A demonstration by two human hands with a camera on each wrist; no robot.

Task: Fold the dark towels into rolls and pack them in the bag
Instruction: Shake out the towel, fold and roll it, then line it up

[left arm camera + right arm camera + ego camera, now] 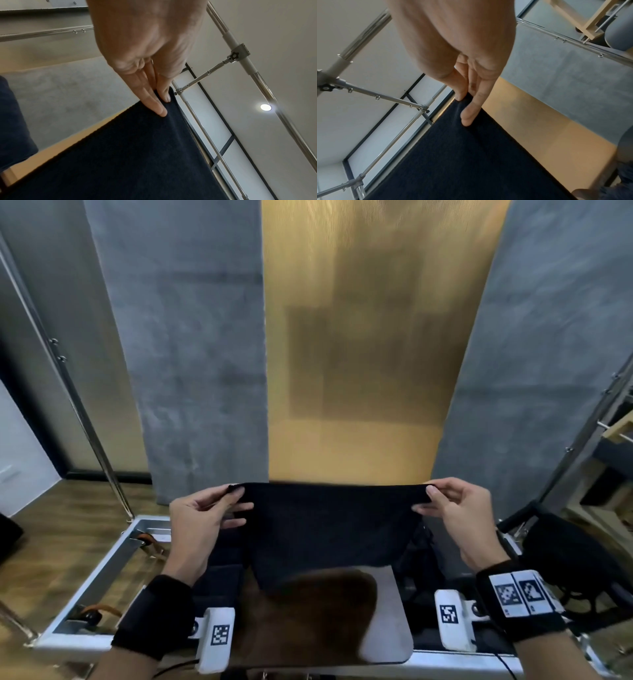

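Note:
A dark navy towel (329, 525) hangs spread out in the air in front of me, its top edge stretched level between both hands. My left hand (236, 494) pinches the top left corner between thumb and fingers; the wrist view shows the same pinch on the towel (130, 155) by the left hand (163, 102). My right hand (428, 498) pinches the top right corner, seen up close where the right hand (462, 106) grips the towel (471, 162). The towel's lower edge drops toward a brown towel (308, 611) lying on the table. No bag can be made out for certain.
A grey mat (390, 611) lies under the brown towel on a metal-framed table (102, 570). Dark items (582, 559) sit at the right. Steel rack poles (85, 412) stand on both sides. Grey and gold hanging panels (359, 354) fill the back.

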